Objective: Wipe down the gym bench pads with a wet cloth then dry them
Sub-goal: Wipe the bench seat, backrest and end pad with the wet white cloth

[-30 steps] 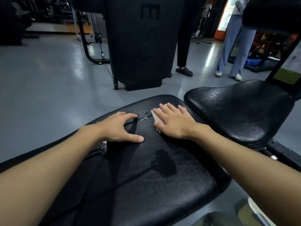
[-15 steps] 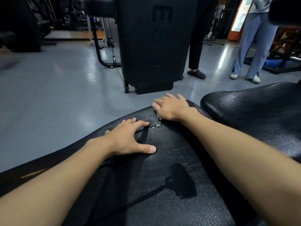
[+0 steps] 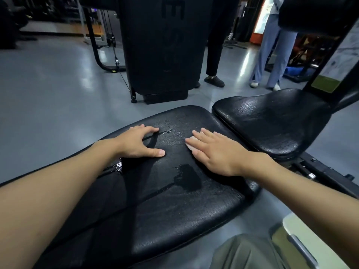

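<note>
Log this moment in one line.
phase: wiping | right hand: flat on cloth | left hand: rests on long pad | pad: wet streaks

Commercial gym floor (not a home setup).

Two black textured vinyl pads are seen up close: a long bench pad [image 3: 174,210] and a seat pad [image 3: 272,123] just beside it, carried on a black steel frame [image 3: 330,177]. A tall black machine housing [image 3: 163,45] is placed behind them, with a thin cable [image 3: 122,76] run beside a bent tubular frame [image 3: 93,45]. A glossy grey floor [image 3: 48,94] is laid throughout, with ceiling lights mirrored in it. More dark equipment [image 3: 11,22] is lined up far left. A printed placard [image 3: 338,63] is fixed to the upright at right. Two people are seen from the waist down, one in dark trousers [image 3: 214,45], one in pale blue trousers [image 3: 272,51], with a lit red-edged panel [image 3: 260,18] behind them.
</note>
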Demonstrator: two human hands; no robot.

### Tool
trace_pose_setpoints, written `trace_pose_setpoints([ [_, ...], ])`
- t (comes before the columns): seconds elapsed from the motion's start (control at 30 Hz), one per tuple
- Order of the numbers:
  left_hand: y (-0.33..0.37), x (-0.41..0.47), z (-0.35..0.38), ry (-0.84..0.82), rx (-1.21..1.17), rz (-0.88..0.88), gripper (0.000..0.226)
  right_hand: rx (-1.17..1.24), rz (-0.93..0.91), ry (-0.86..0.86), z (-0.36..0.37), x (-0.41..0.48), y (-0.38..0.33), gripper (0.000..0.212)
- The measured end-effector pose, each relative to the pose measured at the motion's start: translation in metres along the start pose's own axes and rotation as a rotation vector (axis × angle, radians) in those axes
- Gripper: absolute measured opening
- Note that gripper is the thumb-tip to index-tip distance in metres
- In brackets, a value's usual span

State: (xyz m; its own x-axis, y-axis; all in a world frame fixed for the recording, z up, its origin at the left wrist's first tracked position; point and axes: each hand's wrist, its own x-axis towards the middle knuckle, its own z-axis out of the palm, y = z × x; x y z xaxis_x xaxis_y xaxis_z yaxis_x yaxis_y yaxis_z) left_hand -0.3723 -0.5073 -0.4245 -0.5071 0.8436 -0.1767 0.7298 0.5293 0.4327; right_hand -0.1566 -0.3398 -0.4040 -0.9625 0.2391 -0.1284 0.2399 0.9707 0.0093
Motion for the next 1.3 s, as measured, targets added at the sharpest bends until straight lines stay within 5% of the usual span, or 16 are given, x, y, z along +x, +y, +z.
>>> trace_pose_setpoints([
  [0.27,0.002,0.001,0.002,-0.015,0.026,0.012,0.107,0.164,0.01,0.072,-0.007,0.012,0.0,0.052],
  [0.5,-0.008,0.009,0.008,0.024,-0.03,0.015,0.127,0.203,0.031,0.158,-0.018,0.028,0.0,0.037],
  [0.67,-0.012,0.009,0.01,0.054,-0.014,-0.076,0.121,0.309,0.051,0.163,-0.021,0.03,0.0,0.02],
  [0.77,0.025,-0.016,0.009,0.147,-0.094,0.045,0.089,0.485,0.009,0.233,-0.031,0.024,-0.001,0.016],
  [0.87,0.078,-0.045,0.016,0.126,-0.534,0.253,0.036,0.57,-0.03,0.344,-0.041,0.021,-0.005,0.013],
  [1.07,0.125,-0.07,0.006,0.096,-0.939,0.259,0.02,0.625,-0.051,0.463,-0.059,0.005,-0.012,0.011],
  [1.17,0.127,-0.072,0.004,0.047,-0.87,0.179,0.02,0.525,-0.053,0.352,-0.064,-0.002,-0.006,0.017],
  [1.3,0.075,-0.056,0.001,0.216,-0.092,0.092,0.037,0.227,0.102,0.145,-0.037,-0.008,0.001,0.058],
])
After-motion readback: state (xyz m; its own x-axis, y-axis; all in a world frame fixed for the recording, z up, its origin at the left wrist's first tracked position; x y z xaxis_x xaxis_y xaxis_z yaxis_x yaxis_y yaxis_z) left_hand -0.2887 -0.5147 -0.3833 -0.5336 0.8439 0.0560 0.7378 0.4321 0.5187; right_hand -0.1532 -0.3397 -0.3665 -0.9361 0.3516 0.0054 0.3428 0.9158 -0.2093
